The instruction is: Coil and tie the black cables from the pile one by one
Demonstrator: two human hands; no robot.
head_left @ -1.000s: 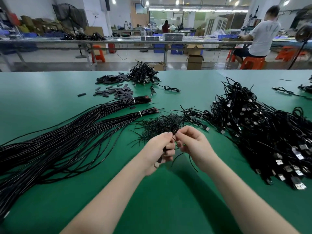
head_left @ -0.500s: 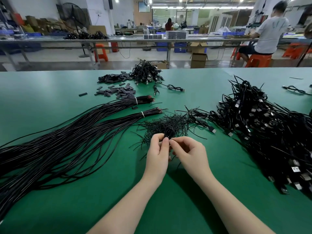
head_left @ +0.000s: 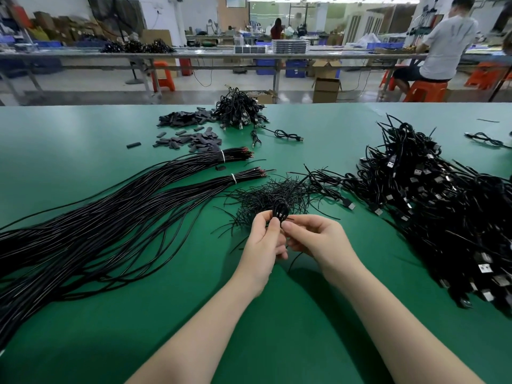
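Note:
A small coiled black cable (head_left: pixel 279 209) stands up between my two hands above the green table (head_left: pixel 83 139). My left hand (head_left: pixel 263 245) grips the coil from the left, fingers curled round its lower part. My right hand (head_left: pixel 313 236) pinches it from the right, and a thin black tie wire (head_left: pixel 295 257) trails down below the fingers. Just behind the hands lies a heap of thin black tie wires (head_left: pixel 274 192). A large pile of black USB cables (head_left: pixel 443 206) covers the right side. Long straight cable bundles (head_left: pixel 110 217) stretch across the left.
A smaller heap of coiled cables (head_left: pixel 238 109) and scattered dark sleeve pieces (head_left: pixel 194 139) lie at the far middle. One loose cable (head_left: pixel 285 133) lies beside them. Beyond the table edge are workbenches, orange stools and a seated person (head_left: pixel 443 42).
The hands have risen a little toward the tie-wire heap. The coil's loop now sticks up above the fingers, where half a second ago it was hidden between them.

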